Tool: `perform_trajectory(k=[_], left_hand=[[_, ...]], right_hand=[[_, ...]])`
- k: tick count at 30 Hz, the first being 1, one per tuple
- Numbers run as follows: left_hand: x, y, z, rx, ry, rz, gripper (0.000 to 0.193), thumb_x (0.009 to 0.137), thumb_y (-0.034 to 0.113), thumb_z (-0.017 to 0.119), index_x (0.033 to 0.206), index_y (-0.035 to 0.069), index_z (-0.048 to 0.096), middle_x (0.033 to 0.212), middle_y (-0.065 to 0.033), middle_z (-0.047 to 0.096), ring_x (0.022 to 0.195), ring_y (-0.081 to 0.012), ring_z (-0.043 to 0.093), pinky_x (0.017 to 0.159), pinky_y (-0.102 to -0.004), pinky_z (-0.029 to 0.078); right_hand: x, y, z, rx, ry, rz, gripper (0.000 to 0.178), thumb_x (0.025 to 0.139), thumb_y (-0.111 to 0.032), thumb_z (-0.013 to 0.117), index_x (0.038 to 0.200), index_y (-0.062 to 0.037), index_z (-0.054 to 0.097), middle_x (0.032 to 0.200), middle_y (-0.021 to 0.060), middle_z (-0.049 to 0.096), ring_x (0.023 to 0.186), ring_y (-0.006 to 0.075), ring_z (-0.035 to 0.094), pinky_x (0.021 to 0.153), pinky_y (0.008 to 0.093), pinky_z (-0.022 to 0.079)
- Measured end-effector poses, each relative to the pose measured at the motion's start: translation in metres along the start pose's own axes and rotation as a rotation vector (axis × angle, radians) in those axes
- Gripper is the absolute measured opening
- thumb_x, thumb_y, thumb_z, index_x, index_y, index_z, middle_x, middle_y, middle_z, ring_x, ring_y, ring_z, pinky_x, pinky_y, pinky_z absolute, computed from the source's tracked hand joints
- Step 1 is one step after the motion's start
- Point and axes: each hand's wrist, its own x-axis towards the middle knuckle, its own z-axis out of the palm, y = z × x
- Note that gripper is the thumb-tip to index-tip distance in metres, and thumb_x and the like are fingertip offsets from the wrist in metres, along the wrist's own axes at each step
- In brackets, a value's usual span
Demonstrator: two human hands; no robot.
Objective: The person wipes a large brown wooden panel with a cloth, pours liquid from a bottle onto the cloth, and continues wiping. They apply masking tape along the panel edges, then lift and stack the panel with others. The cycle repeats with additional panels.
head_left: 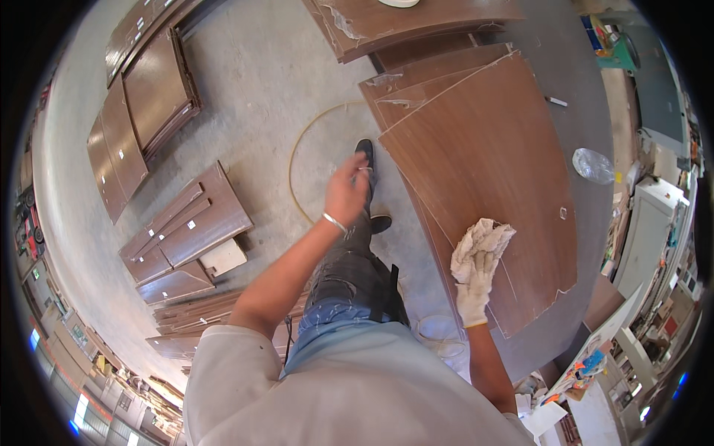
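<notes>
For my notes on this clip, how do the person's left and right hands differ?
The left hand is bare, with a pale band at the wrist; the right hand wears a whitish glove. The left hand looks empty and blurred; the right hand holds a crumpled cloth. The left hand is in mid-air; the right hand is over the brown panel.

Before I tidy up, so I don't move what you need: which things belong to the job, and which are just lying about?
In use:
- crumpled cloth at gloved right hand
- brown panel below

Apparently lying about:
- clear plastic
- white pen-shaped object
- yellowish loop
</notes>
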Motion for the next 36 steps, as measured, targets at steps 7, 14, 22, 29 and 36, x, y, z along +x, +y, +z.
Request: perform_trajectory(k=[7, 14, 22, 29, 36], left_hand=[[0.058, 0.028, -0.004, -0.439, -0.148, -0.271, 0.03, 0.108, 0.018, 0.063, 0.127, -0.002, 0.072, 0.098, -0.0054, 0.075, 0.086, -0.0127, 0.068, 0.08, -0.0281, 0.056], [0.05, 0.038, 0.0, -0.494, -0.08, -0.345, 0.029, 0.106, 0.018, 0.066, 0.125, -0.004, 0.073, 0.097, -0.0049, 0.074, 0.085, -0.0126, 0.068, 0.081, -0.0279, 0.055], [0.033, 0.037, 0.028, -0.379, 0.112, -0.153, 0.026, 0.101, 0.006, 0.071, 0.125, -0.003, 0.07, 0.106, -0.0045, 0.07, 0.092, -0.0093, 0.065, 0.082, -0.0242, 0.053], [0.028, 0.034, 0.038, -0.634, 0.13, -0.224, 0.029, 0.1, 0.003, 0.072, 0.128, -0.002, 0.066, 0.103, -0.0027, 0.069, 0.086, -0.0078, 0.062, 0.078, -0.0235, 0.052], [0.049, 0.037, 0.012, -0.509, 0.024, -0.273, 0.018, 0.1, 0.003, 0.07, 0.117, -0.002, 0.072, 0.1, -0.0017, 0.072, 0.087, -0.0081, 0.065, 0.082, -0.0245, 0.053]], right_hand=[[0.162, -0.074, 0.018, -0.024, 0.142, -0.159, 0.055, 0.09, -0.03, 0.066, 0.141, -0.0075, 0.063, 0.152, 0.0139, 0.056, 0.145, 0.0504, 0.042, 0.117, 0.0647, 0.035], [0.194, -0.076, 0.017, -0.024, 0.043, -0.148, 0.053, 0.091, -0.026, 0.064, 0.14, -0.0058, 0.063, 0.152, 0.0154, 0.056, 0.144, 0.0521, 0.043, 0.115, 0.0672, 0.036], [0.026, -0.007, 0.016, -0.033, 0.038, 0.042, 0.052, 0.102, -0.028, 0.052, 0.146, -0.003, 0.056, 0.152, 0.0253, 0.051, 0.142, 0.0569, 0.039, 0.12, 0.0738, 0.024], [0.077, -0.038, 0.024, -0.097, 0.13, -0.17, 0.042, 0.093, -0.025, 0.063, 0.13, -0.0042, 0.065, 0.136, 0.0207, 0.06, 0.132, 0.052, 0.049, 0.113, 0.0746, 0.034], [0.217, -0.137, 0.03, 0.029, 0.125, -0.251, 0.041, 0.081, -0.022, 0.063, 0.12, -0.0099, 0.07, 0.129, 0.0067, 0.063, 0.125, 0.0333, 0.054, 0.115, 0.0569, 0.039]])
